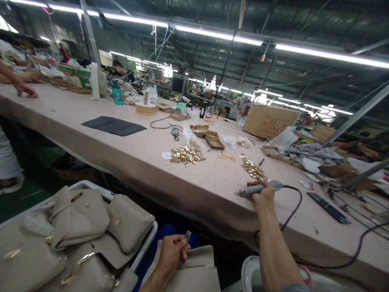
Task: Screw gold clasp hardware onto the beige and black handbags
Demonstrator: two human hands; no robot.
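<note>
Pinched in my left hand [174, 252] is a small gold metal plate [188, 235], held upright over a beige handbag [194, 279] at my lap. My right hand [263, 192] wraps round a grey electric screwdriver [254, 189], its tip pointing left over the table edge and its black cord trailing right. Just beyond that hand lies a pile of gold metal fittings [253, 167]. A larger pile of gold fittings [187, 155] sits left of it, with a scatter of tiny gold pieces [226, 157] between the two.
A white bin [152, 235] of beige handbags [82, 213] stands at my left. Across the table [146, 152] are a black flat panel [114, 125], small cardboard trays [215, 142], a carton [269, 121] and a dark phone-like slab [328, 207]. Another person's hand [26, 90] rests far left.
</note>
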